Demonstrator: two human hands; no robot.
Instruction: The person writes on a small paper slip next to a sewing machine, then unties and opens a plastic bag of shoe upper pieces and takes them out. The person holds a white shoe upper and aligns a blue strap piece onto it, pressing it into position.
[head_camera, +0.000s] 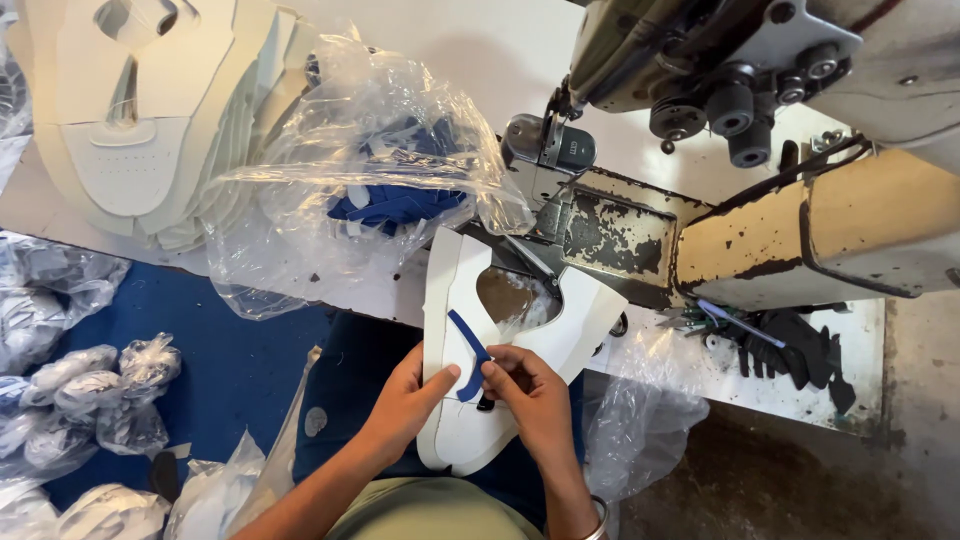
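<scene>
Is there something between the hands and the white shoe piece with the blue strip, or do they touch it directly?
Nothing visible stands between them. The left hand and right hand both rest directly on the white shoe piece, with their fingertips meeting at the blue strip.

The person's two forearms are bare, with no sleeves on them, and enter from the bottom of the frame. The left hand (405, 400) wears nothing. Below the right hand (535, 395), a thin silver metal bangle (598, 520) goes around the wrist. A pale olive-green garment (430, 512) covers the body at the bottom centre.
</scene>
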